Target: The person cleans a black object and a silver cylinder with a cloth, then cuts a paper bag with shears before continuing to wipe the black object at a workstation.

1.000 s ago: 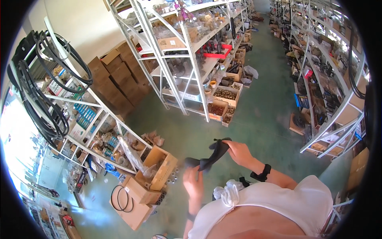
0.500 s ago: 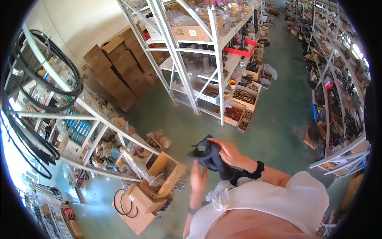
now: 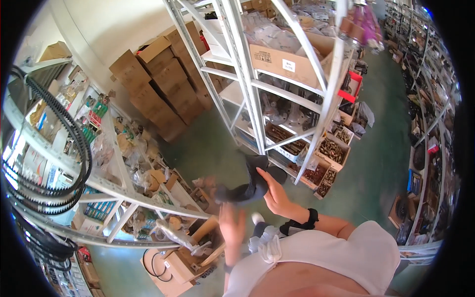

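Observation:
A black, bent, tube-like part point(image 3: 255, 184), looking like a moulded rubber hose, is held up in front of my body. My right hand point(image 3: 278, 199) grips its right side, with the thumb and fingers against the dark surface. Just below the part's left end is my left hand point(image 3: 231, 225). Motion smears its fingers, and whether they touch the part cannot be made out. A black band point(image 3: 312, 218) is around my right wrist.
White metal shelving point(image 3: 257, 109) with boxes of small metal parts stands ahead. Another loaded rack point(image 3: 143, 205) is on the left, with ribbed black belts point(image 3: 81, 163) hanging from it. Cardboard boxes point(image 3: 158, 89) are stacked by the wall. An open carton point(image 3: 180, 267) sits on the floor lower left.
The black part has turned, its left end now lower and farther left. My left hand has moved left and down. The view has shifted, bringing the shelving ahead closer.

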### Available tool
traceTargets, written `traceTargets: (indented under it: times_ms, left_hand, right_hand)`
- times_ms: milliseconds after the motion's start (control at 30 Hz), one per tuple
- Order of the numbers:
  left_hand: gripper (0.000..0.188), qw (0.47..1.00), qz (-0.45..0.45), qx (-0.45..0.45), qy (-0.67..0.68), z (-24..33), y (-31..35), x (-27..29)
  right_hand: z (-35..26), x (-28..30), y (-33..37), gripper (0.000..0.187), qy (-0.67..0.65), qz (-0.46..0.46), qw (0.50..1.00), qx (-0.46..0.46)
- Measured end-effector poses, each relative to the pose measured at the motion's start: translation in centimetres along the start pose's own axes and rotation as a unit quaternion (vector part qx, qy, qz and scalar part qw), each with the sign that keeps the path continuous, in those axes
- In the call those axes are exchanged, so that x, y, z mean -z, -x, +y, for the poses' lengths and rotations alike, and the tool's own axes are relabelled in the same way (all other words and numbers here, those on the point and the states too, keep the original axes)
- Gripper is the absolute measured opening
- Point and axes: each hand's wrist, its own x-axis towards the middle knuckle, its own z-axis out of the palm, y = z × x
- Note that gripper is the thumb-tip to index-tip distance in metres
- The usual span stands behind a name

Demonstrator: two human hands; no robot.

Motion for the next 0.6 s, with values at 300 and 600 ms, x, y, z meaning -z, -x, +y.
traceTargets:
  times_ms: [300,600]
  left_hand:
    - [0.030,0.991,-0.122,-0.038,-0.039,-8.0,-8.8,-3.9]
    - [0.022,0.996,-0.041,-0.076,-0.028,-12.1,-24.6,-1.6]
  right_hand:
    - [9.9,-1.6,-6.7,0.035,0.044,0.007,0.981,-0.187]
    - [10.7,-4.3,-19.5,0.051,0.046,0.088,0.989,-0.107]
